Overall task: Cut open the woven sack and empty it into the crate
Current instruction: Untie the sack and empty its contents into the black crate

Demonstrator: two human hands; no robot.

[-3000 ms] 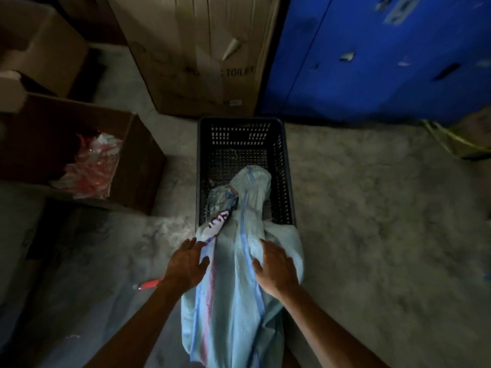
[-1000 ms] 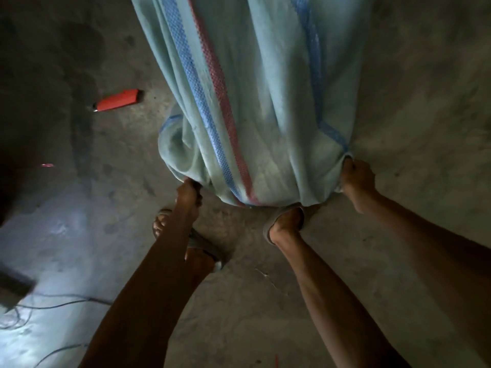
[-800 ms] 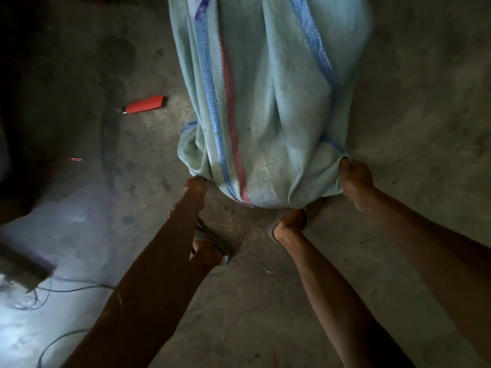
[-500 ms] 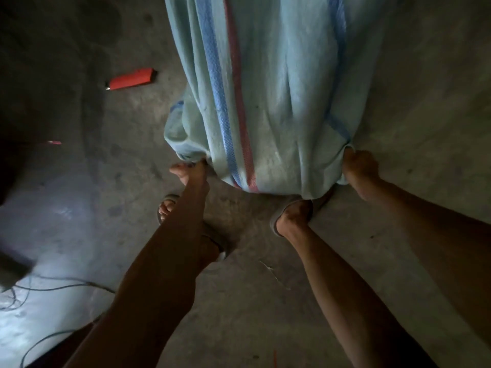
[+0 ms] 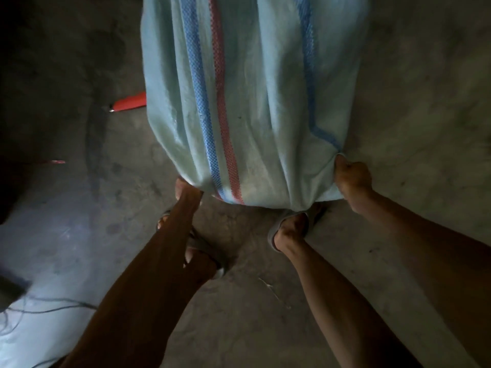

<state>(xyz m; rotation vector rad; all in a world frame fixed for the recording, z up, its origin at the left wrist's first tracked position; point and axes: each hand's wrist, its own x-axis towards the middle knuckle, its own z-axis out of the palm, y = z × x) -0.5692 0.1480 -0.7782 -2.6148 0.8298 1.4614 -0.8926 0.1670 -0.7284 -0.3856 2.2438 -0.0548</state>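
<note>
The pale blue woven sack (image 5: 255,102), striped blue and red, fills the upper middle of the head view, with its closed bottom end toward me. My left hand (image 5: 187,189) grips the sack's bottom left corner, its fingers mostly tucked under the cloth. My right hand (image 5: 352,179) is clenched on the bottom right corner, where the cloth bunches. The sack's bottom is raised off the floor above my feet. The crate and the sack's open end are out of view.
A red cutter (image 5: 130,102) lies on the concrete floor left of the sack, partly behind it. My two sandalled feet (image 5: 289,229) stand under the sack's end. Thin cables (image 5: 39,309) trail across the floor at lower left.
Three seconds ago my hands lay flat on the sack leaning into the crate. Since then the view has tipped down, both hands have taken the bottom corners, and the sack now sits higher and closer.
</note>
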